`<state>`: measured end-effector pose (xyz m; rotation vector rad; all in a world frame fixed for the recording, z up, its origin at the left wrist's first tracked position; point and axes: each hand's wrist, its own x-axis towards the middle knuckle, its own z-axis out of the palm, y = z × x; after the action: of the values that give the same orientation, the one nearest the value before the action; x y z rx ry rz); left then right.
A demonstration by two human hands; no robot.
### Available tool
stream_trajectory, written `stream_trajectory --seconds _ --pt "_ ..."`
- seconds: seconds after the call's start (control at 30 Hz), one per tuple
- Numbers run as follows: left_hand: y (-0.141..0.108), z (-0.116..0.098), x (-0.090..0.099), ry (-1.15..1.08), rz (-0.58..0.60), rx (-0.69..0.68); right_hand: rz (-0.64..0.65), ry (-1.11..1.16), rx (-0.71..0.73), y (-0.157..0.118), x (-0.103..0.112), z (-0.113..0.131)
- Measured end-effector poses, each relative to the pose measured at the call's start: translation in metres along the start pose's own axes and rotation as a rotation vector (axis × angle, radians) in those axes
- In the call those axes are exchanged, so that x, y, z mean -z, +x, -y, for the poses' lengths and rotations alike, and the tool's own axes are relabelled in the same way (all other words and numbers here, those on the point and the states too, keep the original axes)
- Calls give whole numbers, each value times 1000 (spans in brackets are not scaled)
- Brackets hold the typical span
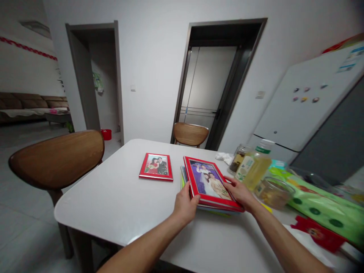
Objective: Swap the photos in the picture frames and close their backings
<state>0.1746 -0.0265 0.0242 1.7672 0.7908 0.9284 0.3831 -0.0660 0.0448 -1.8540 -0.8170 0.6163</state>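
A red picture frame [210, 180] with a photo of a couple tops a small stack on the white table [113, 204]. My left hand [184, 204] is closed on its near left corner, thumb along the red border. On its right edge lies my right hand [239, 193], fingers bent over the border. Beneath it, edges of other flat items show, some green and yellow; what they are is mostly hidden. A second red picture frame [156, 167], also with a photo of two people, lies flat to the left, apart from both hands.
Right of the stack stand a bottle of yellow liquid [258, 163], a glass jar [239, 158] and a clear container [274, 192]. A green package [321, 201] and a red box [318, 231] lie farther right. Wooden chairs [59, 157] stand at the left and far sides.
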Motion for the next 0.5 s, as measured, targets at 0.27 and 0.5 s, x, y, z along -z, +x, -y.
stream_trajectory --seconds 0.27,0.5 --pt "4 18 -3 162 62 -15 7 -41 -75 9 1 -20" --pt "7 24 9 276 93 -26 2 -110 -69 -11 -7 -14"
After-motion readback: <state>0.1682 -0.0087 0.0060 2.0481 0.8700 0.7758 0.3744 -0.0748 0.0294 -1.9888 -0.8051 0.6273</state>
